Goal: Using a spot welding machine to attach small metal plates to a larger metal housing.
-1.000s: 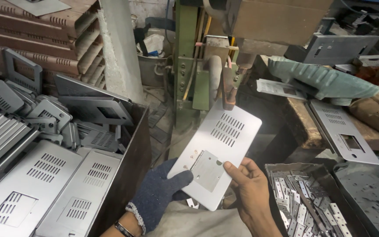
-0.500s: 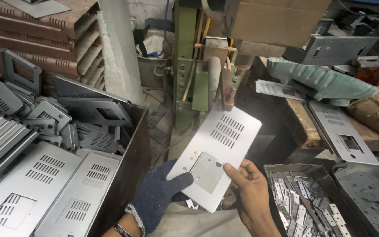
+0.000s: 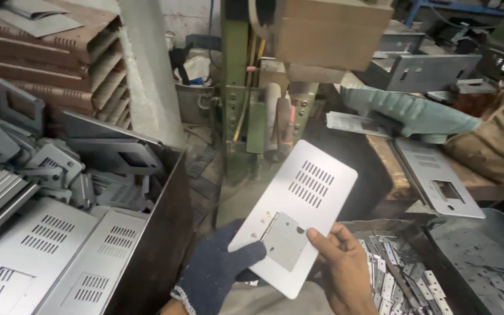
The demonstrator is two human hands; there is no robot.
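- We held a grey metal panel (image 3: 298, 213) in front of us, tilted, with its far corner pointing toward the green machine (image 3: 246, 105).
- Our left hand (image 3: 220, 271), in a dark blue knitted glove, gripped the panel's near left edge, the thumb lying across its face.
- Our right hand (image 3: 345, 271) was bare; it clasped the panel from the right, thumb pressed on the small square hinge plate (image 3: 284, 240) sitting on the panel's lower half, fingers curled behind.
- The panel had rounded corners and two rows of narrow vent slots (image 3: 310, 184) in its upper half.
- To our left stood a dark metal bin (image 3: 158, 233) holding stacked slotted panels (image 3: 59, 256) of the same grey, with a jumble of bent metal parts behind them.
- To our right lay a tray of small hinge pieces (image 3: 392, 268), just beside the right hand.
- Farther right, another grey panel with a rectangular cut-out (image 3: 438, 186) rested on a worn tabletop (image 3: 389, 163).
- Beyond it a sleeve in pale green (image 3: 409, 111) reached in from another person; we could not tell what that arm was doing.
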